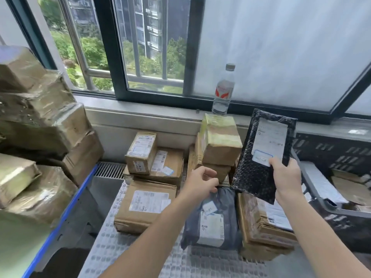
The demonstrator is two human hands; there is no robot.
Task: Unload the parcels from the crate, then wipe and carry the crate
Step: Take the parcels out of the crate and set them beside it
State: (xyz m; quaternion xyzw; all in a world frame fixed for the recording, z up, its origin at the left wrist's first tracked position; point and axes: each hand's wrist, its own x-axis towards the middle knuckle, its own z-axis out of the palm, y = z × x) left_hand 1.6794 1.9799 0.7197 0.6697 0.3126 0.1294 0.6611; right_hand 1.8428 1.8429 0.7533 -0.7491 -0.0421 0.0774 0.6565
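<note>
Currently right hand (286, 177) pinches black bubble-wrap mailer (253, 174) by its lower edge, centre right, beside dark slotted plastic crate (331, 150) at right edge; left hand (201, 182) loosely curled, empty, above grey poly parcel (212, 223).

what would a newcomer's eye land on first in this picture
The black bubble mailer held up in the right hand, right of centre, stands out first. Below it, taped brown boxes and a grey poly bag crowd the padded surface. A clear water bottle stands on the windowsill behind them.
</note>
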